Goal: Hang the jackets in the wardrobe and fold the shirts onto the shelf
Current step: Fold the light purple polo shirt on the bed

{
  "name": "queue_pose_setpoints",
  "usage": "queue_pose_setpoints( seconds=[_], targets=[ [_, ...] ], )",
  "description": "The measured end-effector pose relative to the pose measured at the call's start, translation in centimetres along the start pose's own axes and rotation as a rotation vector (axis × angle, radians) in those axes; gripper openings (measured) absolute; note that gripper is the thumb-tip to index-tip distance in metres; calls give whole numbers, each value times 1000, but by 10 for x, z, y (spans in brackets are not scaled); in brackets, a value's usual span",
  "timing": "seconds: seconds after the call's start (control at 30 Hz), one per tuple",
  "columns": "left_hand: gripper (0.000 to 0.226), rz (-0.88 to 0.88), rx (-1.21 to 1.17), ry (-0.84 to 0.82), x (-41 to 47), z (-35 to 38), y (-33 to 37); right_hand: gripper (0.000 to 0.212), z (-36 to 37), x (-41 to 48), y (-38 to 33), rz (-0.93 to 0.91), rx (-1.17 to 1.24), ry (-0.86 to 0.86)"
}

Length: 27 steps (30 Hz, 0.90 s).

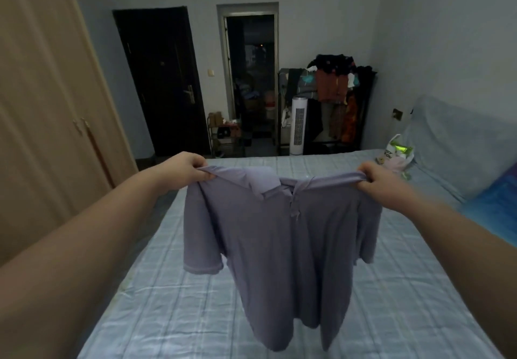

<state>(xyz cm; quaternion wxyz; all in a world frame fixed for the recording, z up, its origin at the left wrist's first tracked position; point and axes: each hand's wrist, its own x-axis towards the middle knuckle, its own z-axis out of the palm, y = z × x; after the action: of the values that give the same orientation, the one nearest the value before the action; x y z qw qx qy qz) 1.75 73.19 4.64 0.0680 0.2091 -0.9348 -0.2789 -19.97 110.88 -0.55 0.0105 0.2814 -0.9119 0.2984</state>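
Note:
A lilac short-sleeved polo shirt (279,241) hangs in the air over the bed, its collar and placket facing me. My left hand (186,170) grips its left shoulder, fingers curled round the cloth. At the other shoulder my right hand (377,178) holds it the same way. The shirt is spread between both hands, sleeves and hem dangling free above the bedsheet. The beige wardrobe (42,107) stands at the left with its doors closed.
The bed (405,288) with a pale blue checked sheet fills the foreground. A plastic bag (397,153) lies by the pillow (458,146) at the right. Beyond stand a clothes rack (335,101), a white tower fan (298,125), a dark door (162,79) and an open doorway (251,79).

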Motion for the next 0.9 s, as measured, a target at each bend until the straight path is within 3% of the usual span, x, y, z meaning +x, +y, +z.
queue_pose_setpoints(
  seconds=[0.13, 0.3, 0.4, 0.57, 0.63, 0.73, 0.83, 0.9],
  targets=[
    [14, 5, -222, 47, -15, 7, -18, 16, 3, -13, -13, -31, -67, -48],
    [11, 33, -246, -137, -27, 10, -41, 11, 3, -30, -18, 137, 113, -224],
    [15, 57, -196, -259, -29, 2, -46, 14, 1, -39, -20, 151, 191, -164],
    [20, 38, -407, -336, -33, -12, -42, 6, -10, -45, -26, -8, 203, 15],
    [22, 4, -488, -354, -30, -8, -44, 15, -9, -40, -20, -72, 163, 78],
    [24, -46, -546, -285, -13, 16, -47, 19, 5, -25, -9, -114, 45, 92],
    [10, -50, -319, -56, 25, 58, -59, 22, 36, 1, 11, -114, -75, 115],
    [10, -61, -287, 56, 56, 93, -68, 27, 64, 21, 32, -102, -101, 122]
  ],
)
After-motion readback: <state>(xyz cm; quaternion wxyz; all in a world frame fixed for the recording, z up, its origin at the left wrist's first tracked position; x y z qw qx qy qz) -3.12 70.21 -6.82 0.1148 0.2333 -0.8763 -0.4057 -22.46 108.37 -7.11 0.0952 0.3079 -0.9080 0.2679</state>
